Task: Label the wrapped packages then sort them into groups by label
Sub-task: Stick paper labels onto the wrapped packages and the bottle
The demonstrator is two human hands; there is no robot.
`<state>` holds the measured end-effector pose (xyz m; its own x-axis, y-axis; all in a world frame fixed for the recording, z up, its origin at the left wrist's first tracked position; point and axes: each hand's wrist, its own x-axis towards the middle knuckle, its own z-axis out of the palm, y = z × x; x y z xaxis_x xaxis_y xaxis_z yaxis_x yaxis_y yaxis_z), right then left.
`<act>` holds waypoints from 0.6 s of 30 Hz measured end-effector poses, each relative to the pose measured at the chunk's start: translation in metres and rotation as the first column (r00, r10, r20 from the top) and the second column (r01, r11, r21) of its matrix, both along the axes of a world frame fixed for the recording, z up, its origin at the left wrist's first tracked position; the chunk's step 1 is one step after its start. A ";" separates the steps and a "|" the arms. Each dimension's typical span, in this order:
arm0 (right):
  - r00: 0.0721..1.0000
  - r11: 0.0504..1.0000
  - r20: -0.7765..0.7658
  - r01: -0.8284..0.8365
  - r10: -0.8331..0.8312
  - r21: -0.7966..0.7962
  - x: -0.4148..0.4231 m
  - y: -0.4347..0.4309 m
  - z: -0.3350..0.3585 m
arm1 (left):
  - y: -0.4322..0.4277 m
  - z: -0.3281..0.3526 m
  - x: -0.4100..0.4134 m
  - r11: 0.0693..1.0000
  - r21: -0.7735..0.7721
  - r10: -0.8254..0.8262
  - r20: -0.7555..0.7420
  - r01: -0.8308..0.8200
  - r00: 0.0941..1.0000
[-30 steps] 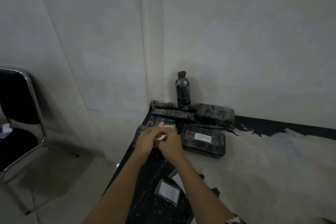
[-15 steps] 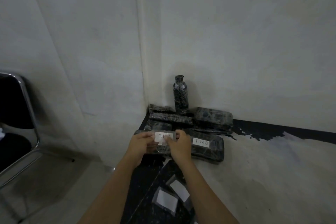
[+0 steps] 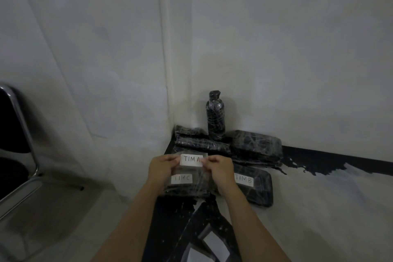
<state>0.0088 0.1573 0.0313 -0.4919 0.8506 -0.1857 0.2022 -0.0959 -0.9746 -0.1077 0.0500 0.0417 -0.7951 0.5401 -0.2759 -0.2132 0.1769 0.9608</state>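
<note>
Fingers: thumb and fingertips of the left hand (image 3: 162,167) and the right hand (image 3: 219,169) are pinched shut on the two short ends of a white label (image 3: 191,159), holding it flat and facing up between them.
Label in hand: reads "TIM A" in dark handwriting; a strip of clear tape (image 3: 188,169) hangs around it, its edges hard to trace.
Label below: a white tag reading "TIM C" (image 3: 181,178) sits on a flat black wrapped package (image 3: 187,189), just under the held label; its letters are dimmed behind the tape.
Label to the right: a tag reading "TIM B" (image 3: 244,179) sits on another flat black package (image 3: 258,190), just beside the right hand.
Hands: knuckles up, close together, both forearms reaching in from the bottom of the view.
Other packages: beyond the held label, more wrapped bundles (image 3: 202,142) are stacked in the wall corner, with a thicker one (image 3: 257,147) to their right.
Bottle: wrapped in black (image 3: 215,117), upright, behind the stack against the wall.
Blank slips: white paper pieces (image 3: 214,244) lie on the dark table (image 3: 170,225) nearer than the held label, between the forearms.
Chair: black seat with a metal frame (image 3: 17,134), well left of the held label.
</note>
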 end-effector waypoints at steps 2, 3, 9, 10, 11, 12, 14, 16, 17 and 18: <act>1.000 0.999 -0.013 0.007 -0.007 -0.046 -0.010 0.010 0.001 | 0.012 -0.002 -0.014 0.999 -0.034 0.036 -0.039 -0.038 0.999; 1.000 0.999 -0.011 0.008 -0.009 -0.051 -0.016 0.014 0.001 | 0.017 -0.002 -0.021 0.997 -0.049 0.050 -0.055 -0.053 0.997; 0.998 0.999 0.066 -0.018 0.014 0.052 -0.054 0.038 -0.009 | 0.048 -0.012 -0.055 0.987 -0.124 0.087 -0.104 -0.100 0.991; 0.997 0.998 0.082 -0.017 0.012 0.057 -0.059 0.042 -0.012 | 0.051 -0.014 -0.059 0.984 -0.142 0.091 -0.128 -0.109 0.988; 0.995 0.998 0.099 -0.012 0.006 0.060 -0.063 0.046 -0.015 | 0.053 -0.017 -0.064 0.981 -0.159 0.090 -0.153 -0.115 0.984; 0.994 0.998 0.109 -0.007 0.000 0.062 -0.067 0.050 -0.019 | 0.056 -0.019 -0.069 0.977 -0.182 0.082 -0.178 -0.115 0.981; 0.992 0.997 0.129 0.001 -0.010 0.074 -0.072 0.054 -0.024 | 0.058 -0.023 -0.076 0.966 -0.236 0.047 -0.236 -0.104 0.971; 0.986 0.996 0.165 0.005 -0.019 0.085 -0.076 0.056 -0.031 | 0.060 -0.028 -0.083 0.954 -0.285 0.009 -0.283 -0.093 0.959; 0.981 0.996 0.190 0.006 -0.024 0.092 -0.078 0.056 -0.034 | 0.062 -0.030 -0.085 0.947 -0.307 -0.008 -0.304 -0.090 0.953; 0.974 0.995 0.224 0.004 -0.027 0.101 -0.080 0.056 -0.037 | 0.063 -0.031 -0.086 0.940 -0.329 -0.025 -0.317 -0.085 0.948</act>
